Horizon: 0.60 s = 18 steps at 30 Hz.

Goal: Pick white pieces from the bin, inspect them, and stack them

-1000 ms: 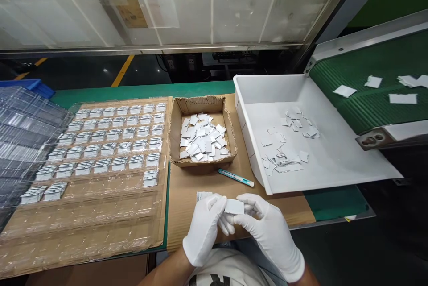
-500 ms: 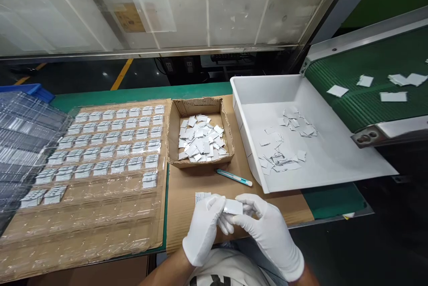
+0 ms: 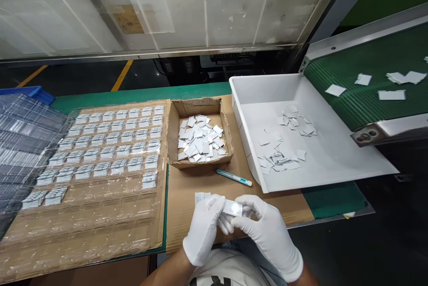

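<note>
Low at frame centre, a small white card (image 3: 233, 207) is pinched between gloved left hand (image 3: 204, 229) and right hand (image 3: 267, 231), long axis left-right, just above the cardboard-covered surface (image 3: 187, 188).

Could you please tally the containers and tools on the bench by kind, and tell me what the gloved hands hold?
Cardboard box: 1
White bin: 1
Clear tray: 1
Teal knife: 1
White card, held between left hand and right hand: 1
Total: 5
</note>
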Each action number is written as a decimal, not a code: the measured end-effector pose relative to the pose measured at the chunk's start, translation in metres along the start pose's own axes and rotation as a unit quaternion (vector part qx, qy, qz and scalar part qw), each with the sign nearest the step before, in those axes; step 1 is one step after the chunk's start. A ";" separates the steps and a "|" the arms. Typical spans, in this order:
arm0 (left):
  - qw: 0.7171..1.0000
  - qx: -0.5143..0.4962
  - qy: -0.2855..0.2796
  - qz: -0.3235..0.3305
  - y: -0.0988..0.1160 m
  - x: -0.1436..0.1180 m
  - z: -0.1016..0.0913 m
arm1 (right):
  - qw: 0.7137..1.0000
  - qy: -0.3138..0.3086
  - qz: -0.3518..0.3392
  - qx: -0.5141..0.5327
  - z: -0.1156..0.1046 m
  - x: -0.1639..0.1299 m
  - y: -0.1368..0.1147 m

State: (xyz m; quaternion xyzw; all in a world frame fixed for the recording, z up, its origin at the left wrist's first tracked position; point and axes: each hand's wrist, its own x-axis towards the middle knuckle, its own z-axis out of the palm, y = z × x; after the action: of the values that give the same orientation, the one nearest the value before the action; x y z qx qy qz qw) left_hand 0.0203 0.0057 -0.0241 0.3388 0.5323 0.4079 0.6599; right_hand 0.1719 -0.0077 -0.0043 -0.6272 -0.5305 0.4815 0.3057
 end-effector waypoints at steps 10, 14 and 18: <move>0.996 0.093 -0.002 0.005 0.016 0.000 -0.001 | 0.990 0.036 -0.090 -0.102 0.003 -0.003 0.001; 0.981 0.181 -0.064 -0.003 0.021 0.000 -0.004 | 0.987 -0.086 -0.102 -0.085 -0.006 0.001 -0.006; 0.970 0.237 -0.053 -0.015 0.025 0.000 -0.003 | 0.993 -0.097 -0.060 -0.045 -0.004 0.002 -0.011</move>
State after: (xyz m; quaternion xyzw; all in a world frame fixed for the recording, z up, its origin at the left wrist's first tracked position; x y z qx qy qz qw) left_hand 0.0131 0.0163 -0.0023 0.4988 0.5828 0.2420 0.5941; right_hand 0.1714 -0.0019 0.0067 -0.5580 -0.6149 0.4966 0.2528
